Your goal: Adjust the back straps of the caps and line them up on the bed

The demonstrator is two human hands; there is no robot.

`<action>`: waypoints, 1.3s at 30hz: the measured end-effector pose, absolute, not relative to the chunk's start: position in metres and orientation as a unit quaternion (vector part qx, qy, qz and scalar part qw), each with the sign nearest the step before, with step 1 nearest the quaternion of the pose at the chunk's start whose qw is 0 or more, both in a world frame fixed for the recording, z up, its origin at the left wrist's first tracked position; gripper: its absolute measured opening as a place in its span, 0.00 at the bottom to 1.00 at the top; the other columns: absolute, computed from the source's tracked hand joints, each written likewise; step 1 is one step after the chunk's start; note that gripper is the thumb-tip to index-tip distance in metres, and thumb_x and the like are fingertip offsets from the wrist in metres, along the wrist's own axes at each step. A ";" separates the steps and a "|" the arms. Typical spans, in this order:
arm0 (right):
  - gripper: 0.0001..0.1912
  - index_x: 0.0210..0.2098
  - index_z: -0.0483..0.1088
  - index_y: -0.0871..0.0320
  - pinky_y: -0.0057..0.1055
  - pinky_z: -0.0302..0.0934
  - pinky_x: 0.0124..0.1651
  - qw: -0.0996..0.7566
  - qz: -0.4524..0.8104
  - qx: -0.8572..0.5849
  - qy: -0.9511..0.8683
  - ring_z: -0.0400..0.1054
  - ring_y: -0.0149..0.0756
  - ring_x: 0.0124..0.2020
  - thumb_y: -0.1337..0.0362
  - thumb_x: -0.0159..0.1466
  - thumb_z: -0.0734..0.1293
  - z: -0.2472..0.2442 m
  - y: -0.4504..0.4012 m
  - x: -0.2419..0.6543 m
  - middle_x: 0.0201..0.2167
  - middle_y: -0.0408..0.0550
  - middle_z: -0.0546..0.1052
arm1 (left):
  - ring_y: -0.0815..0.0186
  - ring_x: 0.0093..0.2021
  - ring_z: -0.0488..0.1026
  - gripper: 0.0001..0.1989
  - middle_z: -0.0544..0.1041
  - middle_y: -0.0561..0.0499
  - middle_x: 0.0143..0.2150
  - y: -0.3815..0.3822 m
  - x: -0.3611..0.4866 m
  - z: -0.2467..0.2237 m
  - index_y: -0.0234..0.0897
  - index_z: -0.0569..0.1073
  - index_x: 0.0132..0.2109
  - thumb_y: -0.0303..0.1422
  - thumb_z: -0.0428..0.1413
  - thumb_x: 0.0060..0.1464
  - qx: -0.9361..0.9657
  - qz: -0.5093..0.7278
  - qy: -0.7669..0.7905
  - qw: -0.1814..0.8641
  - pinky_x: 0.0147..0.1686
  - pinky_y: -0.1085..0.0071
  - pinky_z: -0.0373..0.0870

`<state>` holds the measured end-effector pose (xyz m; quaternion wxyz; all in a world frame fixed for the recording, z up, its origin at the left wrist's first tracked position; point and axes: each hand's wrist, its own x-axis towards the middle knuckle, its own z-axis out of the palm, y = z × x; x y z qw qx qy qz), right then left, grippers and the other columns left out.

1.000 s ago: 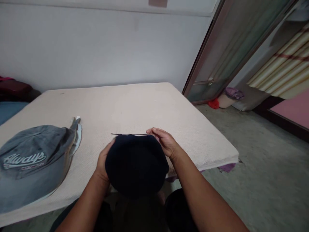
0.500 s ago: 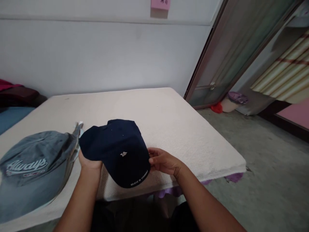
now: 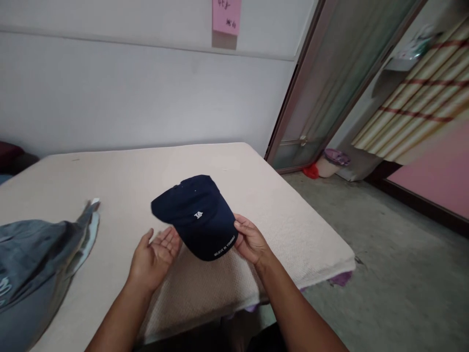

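Note:
A navy cap (image 3: 200, 212) with a small white logo and white lettering on its brim is held up over the near part of the bed. My right hand (image 3: 251, 238) pinches the right edge of the brim between thumb and fingers. Palm up and fingers spread, my left hand (image 3: 156, 256) is below and left of the cap, its fingertips near the cap's underside. Whether those fingertips touch it I cannot tell. At the left lies a grey cap (image 3: 29, 274) with its strap pointing toward the back.
The bed (image 3: 146, 181) has a cream cover and stands against a white wall. A pink note (image 3: 226, 17) hangs on the wall. Right of the bed are a glass door, a bin (image 3: 330, 163) and a striped curtain (image 3: 421, 98).
My left hand has come away from the navy cap's left side and opened. The navy cap has shifted slightly right in my right hand, and the view has turned to the right.

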<state>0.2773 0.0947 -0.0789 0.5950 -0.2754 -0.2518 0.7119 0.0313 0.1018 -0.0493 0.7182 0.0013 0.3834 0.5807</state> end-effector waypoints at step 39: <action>0.24 0.45 0.61 0.55 0.20 0.62 0.17 0.748 0.384 -0.530 -0.109 0.65 0.25 0.19 0.79 0.52 0.66 -0.128 0.222 0.447 0.25 0.38 0.69 | 0.74 0.22 0.67 0.06 0.70 0.51 0.29 0.089 0.055 -0.065 0.30 0.72 0.35 0.23 0.50 0.56 0.088 0.488 0.475 0.727 0.17 0.79 0.64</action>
